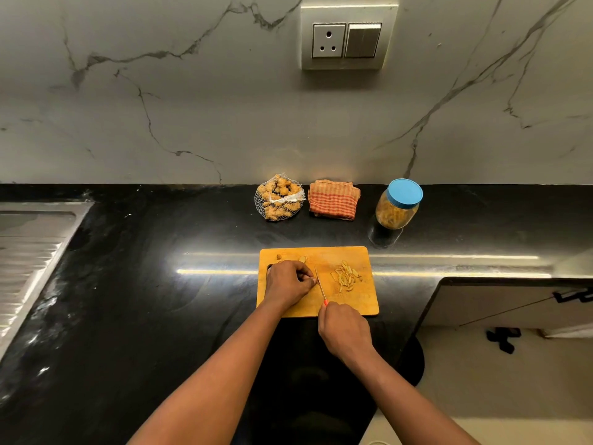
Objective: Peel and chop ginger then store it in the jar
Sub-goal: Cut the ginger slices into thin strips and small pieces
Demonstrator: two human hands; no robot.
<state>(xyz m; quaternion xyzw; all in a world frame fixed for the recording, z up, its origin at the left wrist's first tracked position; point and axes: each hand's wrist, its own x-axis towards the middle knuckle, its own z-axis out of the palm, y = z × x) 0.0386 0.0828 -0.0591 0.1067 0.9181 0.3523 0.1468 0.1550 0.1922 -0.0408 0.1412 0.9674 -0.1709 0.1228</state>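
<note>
A wooden cutting board point(359, 303) lies on the black counter. My left hand point(288, 282) presses down on a ginger piece at the board's left half; the piece is mostly hidden under my fingers. Just right of those fingers stands the thin blade of a knife point(320, 285), its orange handle gripped by my right hand point(345, 329). A pile of chopped ginger strips point(346, 276) sits on the board's right half. Small ginger bits point(302, 259) lie near the board's far edge. A clear jar point(398, 205) with a blue lid stands behind, holding ginger pieces.
A mesh bag of whole ginger point(279, 199) and a folded orange checked cloth point(333, 199) sit against the marble wall. A steel sink drainboard point(29, 252) is at the far left. The counter edge drops off at the right, near a cabinet point(513, 303).
</note>
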